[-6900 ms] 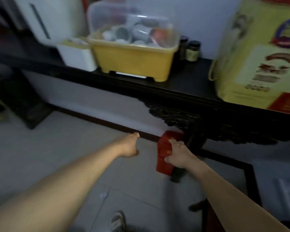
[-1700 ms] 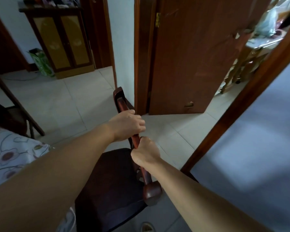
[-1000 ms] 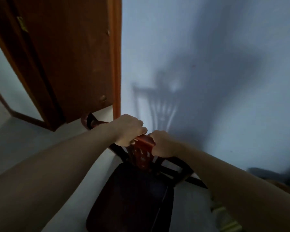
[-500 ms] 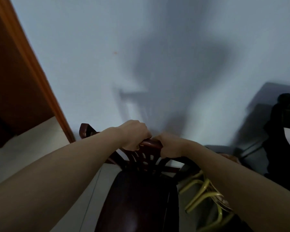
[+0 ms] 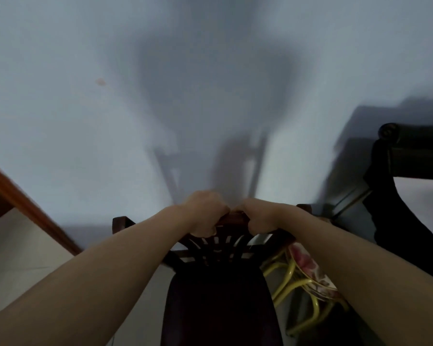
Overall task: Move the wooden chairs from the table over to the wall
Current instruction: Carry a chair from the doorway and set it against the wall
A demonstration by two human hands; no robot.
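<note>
Pale wall (image 5: 85, 121) just beyond wooden chair (image 5: 220, 295), both hands on top rail.

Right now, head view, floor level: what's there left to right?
Door frame → wooden chair, its top rail gripped by left hand and right hand → yellow-framed stool → dark carved furniture.
</note>
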